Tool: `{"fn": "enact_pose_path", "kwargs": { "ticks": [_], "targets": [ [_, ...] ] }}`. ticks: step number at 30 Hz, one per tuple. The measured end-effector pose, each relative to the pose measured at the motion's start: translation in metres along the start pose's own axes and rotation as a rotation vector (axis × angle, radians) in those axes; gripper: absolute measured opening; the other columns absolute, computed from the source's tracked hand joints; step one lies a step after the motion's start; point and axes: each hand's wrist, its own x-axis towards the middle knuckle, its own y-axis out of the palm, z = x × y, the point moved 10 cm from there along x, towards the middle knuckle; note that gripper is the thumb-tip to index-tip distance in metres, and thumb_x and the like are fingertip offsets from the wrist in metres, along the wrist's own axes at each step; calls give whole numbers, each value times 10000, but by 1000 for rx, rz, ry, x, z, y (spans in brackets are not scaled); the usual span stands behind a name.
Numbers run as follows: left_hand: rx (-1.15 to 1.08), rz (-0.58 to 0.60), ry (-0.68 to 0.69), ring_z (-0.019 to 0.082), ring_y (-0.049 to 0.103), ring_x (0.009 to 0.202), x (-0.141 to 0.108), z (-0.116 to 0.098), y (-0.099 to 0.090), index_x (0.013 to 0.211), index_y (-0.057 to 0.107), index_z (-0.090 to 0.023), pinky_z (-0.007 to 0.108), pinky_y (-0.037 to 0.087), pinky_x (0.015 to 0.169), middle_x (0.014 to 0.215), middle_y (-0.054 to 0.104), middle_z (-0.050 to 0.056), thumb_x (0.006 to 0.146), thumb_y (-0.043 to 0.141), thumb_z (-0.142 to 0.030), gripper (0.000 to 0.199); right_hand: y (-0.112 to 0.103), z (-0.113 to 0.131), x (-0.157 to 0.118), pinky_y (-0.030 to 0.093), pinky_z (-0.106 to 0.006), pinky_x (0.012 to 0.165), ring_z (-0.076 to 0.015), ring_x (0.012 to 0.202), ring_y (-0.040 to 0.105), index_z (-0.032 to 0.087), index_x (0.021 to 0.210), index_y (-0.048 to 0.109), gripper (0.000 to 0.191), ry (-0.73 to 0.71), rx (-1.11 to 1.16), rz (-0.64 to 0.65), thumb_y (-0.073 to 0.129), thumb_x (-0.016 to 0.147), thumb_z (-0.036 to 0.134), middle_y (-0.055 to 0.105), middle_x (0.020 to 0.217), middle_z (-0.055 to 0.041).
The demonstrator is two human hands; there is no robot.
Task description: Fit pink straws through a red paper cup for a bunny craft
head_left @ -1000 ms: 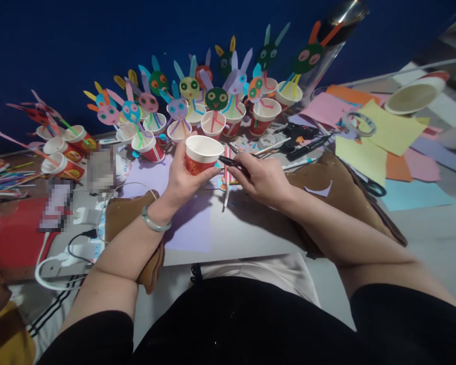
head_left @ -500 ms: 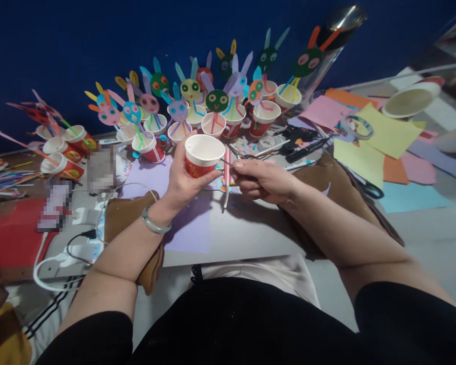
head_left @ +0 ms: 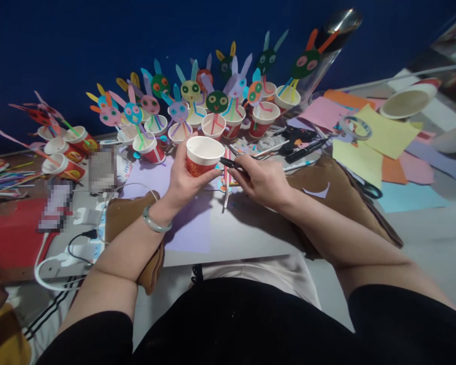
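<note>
My left hand [head_left: 182, 175] is wrapped round a red and white paper cup [head_left: 205, 152], held upright above the table with its mouth toward me. In my right hand [head_left: 264, 177] a slim black tool [head_left: 230, 162] is pinched between thumb and fingers. Its tip lies close to the cup's right side; I cannot tell whether it touches, nor its exact kind. Below the hands lie a red and white paper straw [head_left: 225, 195] and a sheet of purple paper [head_left: 188, 228].
Behind, several paper cups [head_left: 148, 149] hold paper rabbit figures on straws. Coloured paper sheets [head_left: 393, 134] and a tape roll [head_left: 355, 128] lie at right. Brown cloth [head_left: 319, 187] covers the table beside my right forearm. Cables and a power strip [head_left: 99, 238] are at left.
My right hand has shifted its grip on the black tool, with fingers more curled over it and more of its black body showing. The cup stays almost in place.
</note>
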Motion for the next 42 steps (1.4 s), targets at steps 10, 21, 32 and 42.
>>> {"fn": "enact_pose_path", "kwargs": {
  "ticks": [10, 21, 32, 42],
  "targets": [
    [-2, -38, 8, 336, 542, 1430, 0, -6, -4, 1571, 364, -271, 479, 420, 1233, 1493, 540, 160, 703, 805, -747, 1084, 45, 1, -6, 120, -212, 410, -55, 432, 154, 223, 797, 492, 439, 441, 1437, 479, 719, 881, 590, 280, 518, 129],
    [-55, -31, -10, 336, 554, 1417, 0, -4, -1, 1561, 368, -265, 466, 442, 1211, 1513, 528, 166, 714, 804, -739, 1064, 6, -5, 3, 273, -271, 564, -127, 566, 395, 216, 837, 546, 355, 132, 581, 54, 591, 955, 548, 494, 629, 24],
    [-44, -8, -10, 327, 565, 1403, 1, -2, -2, 1550, 386, -258, 444, 449, 1203, 1471, 559, 155, 722, 798, -730, 1038, 6, -7, 4, 246, -271, 555, -123, 559, 378, 217, 834, 548, 327, 146, 605, 89, 598, 950, 519, 474, 622, 30],
    [-320, -29, -230, 255, 727, 1153, 1, 20, -1, 1454, 494, -247, 389, 586, 998, 1292, 706, 126, 811, 731, -735, 841, 39, 3, -5, 77, -213, 391, -39, 427, 86, 233, 729, 434, 503, 507, 1601, 435, 814, 767, 559, 230, 491, 141]
  ]
}}
